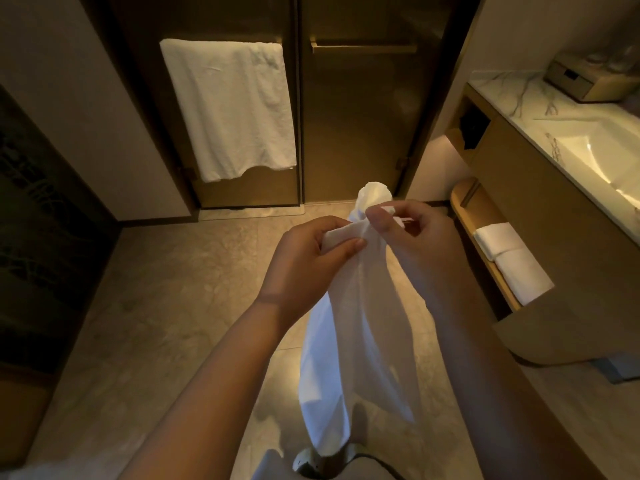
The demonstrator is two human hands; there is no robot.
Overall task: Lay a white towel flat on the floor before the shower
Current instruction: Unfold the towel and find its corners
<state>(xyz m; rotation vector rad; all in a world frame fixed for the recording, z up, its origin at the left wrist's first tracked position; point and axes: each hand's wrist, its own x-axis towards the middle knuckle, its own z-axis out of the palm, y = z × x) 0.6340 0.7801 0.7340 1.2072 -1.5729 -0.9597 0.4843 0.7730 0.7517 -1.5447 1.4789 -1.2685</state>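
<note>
A white towel (349, 334) hangs bunched in front of me, its lower end reaching down near my legs. My left hand (304, 258) pinches a folded edge of the towel at its top. My right hand (412, 237) grips the top of the towel just to the right, and a bunch of cloth sticks up above its fingers. The two hands almost touch. Beyond them stand the dark glass shower doors (353, 126), with bare tiled floor (194, 292) between the doors and me.
Another white towel (232, 109) hangs on the left door's bar. A vanity with a marble top and a lit sink (602, 157) runs along the right; folded white towels (509, 261) lie on its low shelf. A dark patterned panel (41, 216) stands at the left.
</note>
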